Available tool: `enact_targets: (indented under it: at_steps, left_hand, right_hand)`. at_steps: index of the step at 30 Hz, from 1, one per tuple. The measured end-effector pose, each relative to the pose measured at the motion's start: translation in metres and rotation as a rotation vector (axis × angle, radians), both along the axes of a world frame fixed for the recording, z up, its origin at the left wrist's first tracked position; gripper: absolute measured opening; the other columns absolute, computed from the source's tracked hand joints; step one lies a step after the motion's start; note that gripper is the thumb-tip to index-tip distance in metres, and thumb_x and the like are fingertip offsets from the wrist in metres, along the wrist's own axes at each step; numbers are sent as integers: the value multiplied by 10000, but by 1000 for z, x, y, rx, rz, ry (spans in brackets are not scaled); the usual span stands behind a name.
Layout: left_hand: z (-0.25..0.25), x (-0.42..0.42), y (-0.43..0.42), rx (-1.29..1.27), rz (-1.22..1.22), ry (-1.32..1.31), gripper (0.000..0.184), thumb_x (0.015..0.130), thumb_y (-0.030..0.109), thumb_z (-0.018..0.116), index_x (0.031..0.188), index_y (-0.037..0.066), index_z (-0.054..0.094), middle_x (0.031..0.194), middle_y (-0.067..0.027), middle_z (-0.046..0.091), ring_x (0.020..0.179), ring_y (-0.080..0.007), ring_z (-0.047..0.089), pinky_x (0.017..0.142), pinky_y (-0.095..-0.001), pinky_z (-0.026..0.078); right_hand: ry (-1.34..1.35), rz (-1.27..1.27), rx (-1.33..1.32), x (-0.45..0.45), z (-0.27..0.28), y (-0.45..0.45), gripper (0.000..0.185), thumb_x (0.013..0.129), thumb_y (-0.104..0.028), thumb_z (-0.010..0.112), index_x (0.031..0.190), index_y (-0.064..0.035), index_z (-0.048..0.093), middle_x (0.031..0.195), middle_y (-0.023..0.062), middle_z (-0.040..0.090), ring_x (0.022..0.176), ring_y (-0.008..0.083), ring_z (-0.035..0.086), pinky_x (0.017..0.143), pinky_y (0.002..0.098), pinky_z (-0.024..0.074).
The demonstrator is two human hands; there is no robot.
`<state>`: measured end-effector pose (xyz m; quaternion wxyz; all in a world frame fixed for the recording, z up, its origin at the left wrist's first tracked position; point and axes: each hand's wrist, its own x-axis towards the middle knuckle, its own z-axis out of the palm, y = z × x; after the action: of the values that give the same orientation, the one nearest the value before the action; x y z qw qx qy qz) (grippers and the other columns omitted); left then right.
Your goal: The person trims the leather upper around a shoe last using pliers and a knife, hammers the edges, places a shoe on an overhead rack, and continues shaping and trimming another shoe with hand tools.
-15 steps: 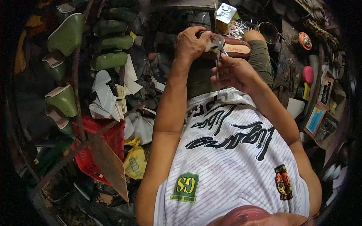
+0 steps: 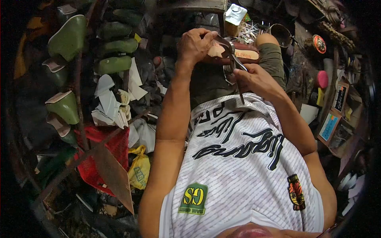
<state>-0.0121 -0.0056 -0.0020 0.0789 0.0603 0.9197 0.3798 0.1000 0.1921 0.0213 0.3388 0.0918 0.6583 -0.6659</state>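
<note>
My left hand (image 2: 194,45) is closed on a brown sandal (image 2: 216,51) with a pale, printed insole, above my lap. Beside it, to the right, a second pale insole (image 2: 247,54) with red lettering and a brown edge lies near my knee. My right hand (image 2: 256,78) is wrapped round a pair of metal pincers (image 2: 239,64). Their jaws are at the sandal, beside my left fingers, and one handle points down toward my shirt. Whether the jaws grip the sandal I cannot tell.
Green shoe lasts (image 2: 115,64) hang in rows at the left. Below them are white scraps (image 2: 108,99), a red crate (image 2: 119,139) and a yellow bag (image 2: 139,168). A tin (image 2: 235,14) stands ahead; boxes (image 2: 330,126) and a pink round lid (image 2: 322,79) are at the right.
The pincers have turned and spread, with their head higher over the sandal and a handle swung down. My right hand has shifted slightly right and down. More of the sandal's insole shows beside my left hand.
</note>
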Motion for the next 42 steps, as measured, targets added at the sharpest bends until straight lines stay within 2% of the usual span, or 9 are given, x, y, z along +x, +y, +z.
enact_targets:
  at_steps: [5,12,15,23,27,33,37,40,42]
  left_hand:
    - [-6,4,-3,43,-52,36,461,786,382,688,1087,34,650,1046,-174,633,936,-265,642,810,-354,516]
    - [17,23,-6,228,-85,-79,344,749,170,651,1067,40,641,1071,-202,597,966,-278,605,864,-354,489]
    - [-2,21,-12,220,-31,24,348,742,124,643,1082,51,636,1035,-187,610,973,-265,603,857,-346,491]
    - [-6,13,-5,303,48,-84,432,767,204,671,1109,-47,590,990,-153,637,909,-204,607,819,-303,486]
    - [-22,11,2,266,89,-33,426,765,206,682,1092,-50,590,949,-137,647,878,-195,609,806,-298,487]
    - [-41,27,-2,207,121,139,387,769,201,694,1074,-13,592,996,-128,611,891,-200,587,815,-310,479]
    - [-49,35,-3,262,184,135,351,784,195,681,1065,3,594,1007,-129,592,910,-210,578,827,-324,470]
    - [-51,34,-7,335,188,115,355,785,208,674,1064,6,589,994,-155,576,902,-254,575,817,-346,471]
    - [-48,32,-8,373,164,102,367,780,223,670,1064,6,585,985,-180,559,890,-297,574,804,-367,475]
  right_hand:
    - [404,230,496,-5,6,1,301,916,-221,517,855,66,586,729,262,579,671,406,583,608,425,453]
    - [921,105,495,-30,-1,-6,303,901,-237,536,860,54,608,716,259,596,675,388,608,600,418,472]
    - [194,247,302,-52,9,-8,360,887,-334,583,970,12,640,757,92,654,649,188,620,582,351,491]
    - [-43,-33,-66,-10,-18,4,259,925,-279,514,927,-36,602,751,15,583,665,140,567,589,294,502]
    - [-83,-185,-114,-11,-24,-6,264,921,-275,516,925,-26,603,735,30,577,638,134,555,584,299,491]
    - [440,162,529,-45,-3,-4,390,898,-265,547,1136,40,597,825,175,677,720,227,665,630,347,530]
    - [-250,118,-245,-75,-10,13,383,905,-207,537,1236,-13,525,906,178,674,730,247,685,602,356,573]
    - [-408,-24,-445,-73,-8,2,325,901,-177,536,1165,11,565,889,192,673,703,234,685,600,351,565]
    - [-149,131,-20,-68,5,-7,306,899,-177,538,1136,12,574,852,194,663,702,239,677,611,361,550]
